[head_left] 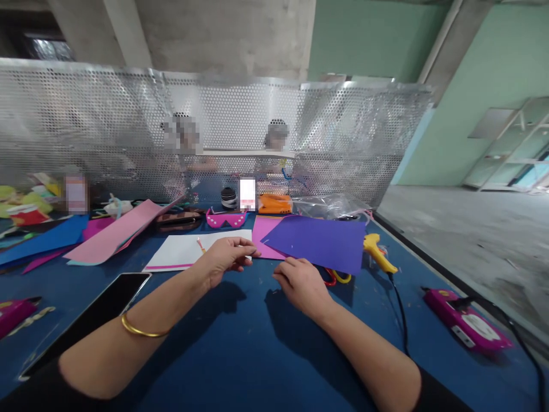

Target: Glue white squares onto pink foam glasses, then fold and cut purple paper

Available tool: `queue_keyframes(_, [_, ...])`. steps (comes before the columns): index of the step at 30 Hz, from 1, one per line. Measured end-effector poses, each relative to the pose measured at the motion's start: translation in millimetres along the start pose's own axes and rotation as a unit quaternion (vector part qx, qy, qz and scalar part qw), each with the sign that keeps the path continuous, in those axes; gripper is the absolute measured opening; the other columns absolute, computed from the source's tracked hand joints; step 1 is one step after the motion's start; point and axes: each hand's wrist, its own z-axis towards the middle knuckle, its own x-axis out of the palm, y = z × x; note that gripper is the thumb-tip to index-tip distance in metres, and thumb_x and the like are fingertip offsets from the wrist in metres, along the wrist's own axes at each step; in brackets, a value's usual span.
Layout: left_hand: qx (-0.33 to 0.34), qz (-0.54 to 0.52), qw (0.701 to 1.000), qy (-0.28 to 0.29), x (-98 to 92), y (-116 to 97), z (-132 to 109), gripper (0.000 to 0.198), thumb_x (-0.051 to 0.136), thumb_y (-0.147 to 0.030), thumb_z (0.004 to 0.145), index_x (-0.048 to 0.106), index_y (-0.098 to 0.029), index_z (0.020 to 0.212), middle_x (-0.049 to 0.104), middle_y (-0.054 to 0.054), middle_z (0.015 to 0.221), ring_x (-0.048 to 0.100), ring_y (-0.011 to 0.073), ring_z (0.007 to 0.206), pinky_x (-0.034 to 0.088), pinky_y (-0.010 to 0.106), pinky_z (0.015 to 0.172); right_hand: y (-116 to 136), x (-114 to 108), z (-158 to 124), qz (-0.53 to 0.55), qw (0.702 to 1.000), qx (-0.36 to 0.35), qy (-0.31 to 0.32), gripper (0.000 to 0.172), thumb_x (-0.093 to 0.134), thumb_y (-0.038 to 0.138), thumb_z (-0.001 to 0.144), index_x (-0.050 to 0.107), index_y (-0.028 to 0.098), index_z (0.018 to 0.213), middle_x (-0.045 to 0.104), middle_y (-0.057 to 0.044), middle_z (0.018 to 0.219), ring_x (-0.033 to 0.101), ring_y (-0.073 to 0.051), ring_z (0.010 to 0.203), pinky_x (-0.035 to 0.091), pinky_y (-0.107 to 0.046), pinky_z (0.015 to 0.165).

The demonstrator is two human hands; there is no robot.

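Observation:
My left hand (pixel 227 258) is raised over the front edge of the white paper (pixel 175 249), its thumb and forefinger pinched together. A tiny dark thing shows at those fingertips, too small to name. My right hand (pixel 302 284) is closed with the fingers curled, just in front of the purple foam sheet (pixel 317 240); whatever it may hold is hidden. Under the purple sheet lies a pink sheet (pixel 262 236). Scissors with red and yellow handles (pixel 342 277) stick out beside my right hand. Behind the white paper sit pink party glasses (pixel 226 218).
A yellow glue gun (pixel 380 253) lies right, its cord running forward past a magenta power strip (pixel 467 320). A black phone (pixel 92 320) lies under my left forearm. Pink sheets (pixel 118 232) are at left. Along the perforated metal screen (pixel 249 114) stand a thread spool (pixel 229 198) and orange packet (pixel 274 203).

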Motion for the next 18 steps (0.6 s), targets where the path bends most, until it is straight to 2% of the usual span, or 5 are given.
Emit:
queue_keyframes(4, [-0.005, -0.019, 1.0, 0.004, 4.8, 3, 5, 0.034, 0.084, -0.035, 0.057, 0.066, -0.016, 0.08, 0.076, 0.006, 0.084, 0.057, 0.0095, 0.057, 0.038, 0.021, 0.05, -28, -37, 19, -0.064, 0.996, 0.066, -0.015, 0.025, 0.043, 0.025, 0.101, 0.068, 0.023, 0.101, 0.071, -0.006, 0.102, 0.066, -0.019, 0.095, 0.043, -0.033, 0.087])
queue_keyframes(8, [-0.012, -0.033, 0.999, 0.011, 0.7, 10, 9, 0.036, 0.084, -0.035, 0.058, 0.066, -0.016, 0.082, 0.075, 0.006, 0.084, 0.057, 0.0099, 0.057, 0.039, 0.022, 0.051, -99, -77, 54, -0.144, 0.97, 0.194, 0.003, 0.025, 0.044, 0.015, 0.098, 0.067, 0.016, 0.108, 0.069, -0.017, 0.103, 0.065, -0.028, 0.102, 0.046, -0.046, 0.091])
queue_keyframes(10, [-0.016, -0.039, 0.999, 0.014, -1.7, 13, 10, 0.036, 0.084, -0.035, 0.058, 0.065, -0.016, 0.083, 0.075, 0.006, 0.084, 0.057, 0.0101, 0.057, 0.039, 0.022, 0.051, -136, -86, 71, -0.16, 0.957, 0.24, 0.042, 0.023, 0.055, 0.026, 0.096, 0.064, 0.016, 0.115, 0.066, -0.014, 0.114, 0.064, -0.026, 0.104, 0.05, -0.047, 0.091])
queue_keyframes(13, [-0.018, -0.045, 0.999, 0.02, -3.4, 15, 11, 0.036, 0.084, -0.035, 0.059, 0.065, -0.015, 0.083, 0.075, 0.006, 0.083, 0.057, 0.0099, 0.057, 0.039, 0.021, 0.05, -176, -82, 89, -0.143, 0.949, 0.263, 0.102, 0.035, 0.059, 0.036, 0.094, 0.058, 0.019, 0.124, 0.06, -0.009, 0.126, 0.063, -0.022, 0.106, 0.055, -0.043, 0.088])
queue_keyframes(18, [-0.019, -0.041, 0.998, 0.032, -3.4, 13, 9, 0.031, 0.081, -0.034, 0.063, 0.066, -0.014, 0.082, 0.075, 0.006, 0.082, 0.056, 0.0088, 0.056, 0.039, 0.02, 0.05, -204, -55, 103, -0.08, 0.947, 0.284, 0.125, 0.034, 0.059, 0.036, 0.095, 0.059, 0.019, 0.124, 0.06, -0.009, 0.127, 0.063, -0.022, 0.106, 0.054, -0.043, 0.089])
